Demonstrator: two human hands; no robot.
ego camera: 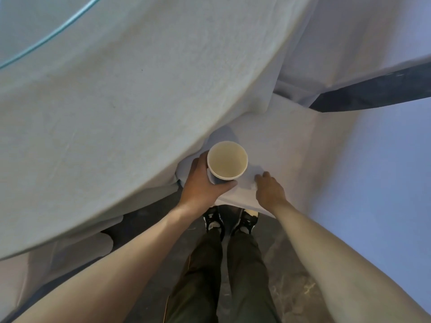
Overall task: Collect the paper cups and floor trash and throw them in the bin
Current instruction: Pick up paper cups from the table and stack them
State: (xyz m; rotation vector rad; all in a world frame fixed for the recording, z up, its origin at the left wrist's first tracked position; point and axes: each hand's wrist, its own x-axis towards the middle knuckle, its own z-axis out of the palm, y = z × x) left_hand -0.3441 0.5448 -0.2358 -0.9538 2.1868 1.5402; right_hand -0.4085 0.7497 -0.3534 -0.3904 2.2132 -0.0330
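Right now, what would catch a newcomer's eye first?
The paper cup, open and upright near the middle, held in the left hand. Beside it the right hand rests on white cloth. A big cloth-covered table fills the upper left.

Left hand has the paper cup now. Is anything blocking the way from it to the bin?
Cannot say: no bin shows in this view. The left hand grips the paper cup upright over white cloth, between the draped table and another covered surface. The right hand rests on the cloth beside the cup. Nothing sits on or over the cup.
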